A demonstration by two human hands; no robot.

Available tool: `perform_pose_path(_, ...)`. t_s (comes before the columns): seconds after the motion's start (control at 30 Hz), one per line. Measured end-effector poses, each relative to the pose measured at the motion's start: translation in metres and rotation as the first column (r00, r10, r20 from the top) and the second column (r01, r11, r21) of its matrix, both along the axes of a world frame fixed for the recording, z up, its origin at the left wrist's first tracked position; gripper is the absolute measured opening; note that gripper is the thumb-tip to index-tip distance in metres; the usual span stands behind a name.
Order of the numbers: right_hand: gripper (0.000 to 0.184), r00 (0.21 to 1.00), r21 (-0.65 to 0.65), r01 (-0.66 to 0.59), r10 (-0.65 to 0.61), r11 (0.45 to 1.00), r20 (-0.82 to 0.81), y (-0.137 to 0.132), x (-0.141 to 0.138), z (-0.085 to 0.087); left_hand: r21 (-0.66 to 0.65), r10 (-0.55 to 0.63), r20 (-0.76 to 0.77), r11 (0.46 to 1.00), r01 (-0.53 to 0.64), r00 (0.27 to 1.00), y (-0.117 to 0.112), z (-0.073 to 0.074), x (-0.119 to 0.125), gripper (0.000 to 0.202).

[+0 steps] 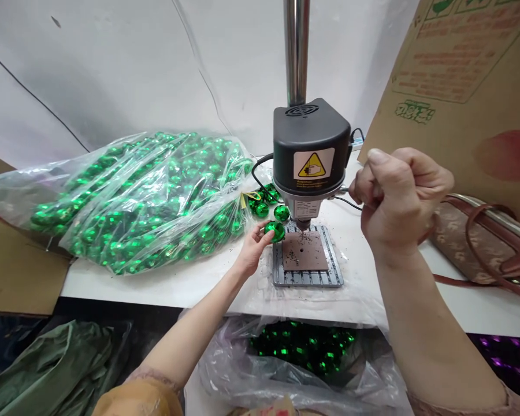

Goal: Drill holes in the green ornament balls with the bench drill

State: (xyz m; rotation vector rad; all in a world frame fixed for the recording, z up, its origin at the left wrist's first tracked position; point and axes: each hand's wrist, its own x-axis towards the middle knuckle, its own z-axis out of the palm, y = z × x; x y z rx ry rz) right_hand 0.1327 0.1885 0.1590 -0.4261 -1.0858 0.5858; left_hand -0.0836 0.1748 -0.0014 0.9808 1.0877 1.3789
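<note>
A shiny green faceted ball [274, 231] is pinched in my left hand [255, 247], at the left edge of the drill press base [307, 279]. My right hand [401, 193] is curled into a fist at the right side of the drill press [311, 147], around its feed handle, which is mostly hidden by the fingers. Under the drill bit [303, 230] lies a brown square board [316, 257] with a dark hole and green shavings on it. Several loose green balls [281, 212] rest on the table behind my left hand.
A large clear bag of green balls [156, 202] fills the table's left side. Below the table edge, an open plastic bag [234, 364] holds more green balls. A patterned handbag [468, 242] and a tall cardboard box [463, 98] stand right. Purple shiny items [502, 358] show lower right.
</note>
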Motion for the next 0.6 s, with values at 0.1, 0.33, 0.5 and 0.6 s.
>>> perform_pose_path(0.1,0.043,1.000,0.028,0.001,-0.002,1.000,0.008,0.001,0.000,-0.001,0.061,-0.045,-0.145,0.997,0.055,0.988,0.000,-0.012,0.009,0.050)
perform_pose_path(0.33,0.046,0.995,0.064,0.036,-0.042,0.997,0.092,0.005,0.002,-0.006,0.103,-0.107,-0.292,0.984,0.142,0.950,0.005,-0.024,0.022,0.053)
perform_pose_path(0.5,0.047,0.994,0.079,0.036,-0.044,0.996,0.104,0.006,0.002,-0.008,0.132,-0.080,-0.422,0.980,0.149,0.903,0.005,-0.022,0.025,0.055)
perform_pose_path(0.6,0.047,0.991,0.081,0.046,-0.056,0.996,0.123,0.006,0.002,-0.009,0.162,-0.038,-0.497,0.977,0.136,0.867,0.005,-0.022,0.027,0.054)
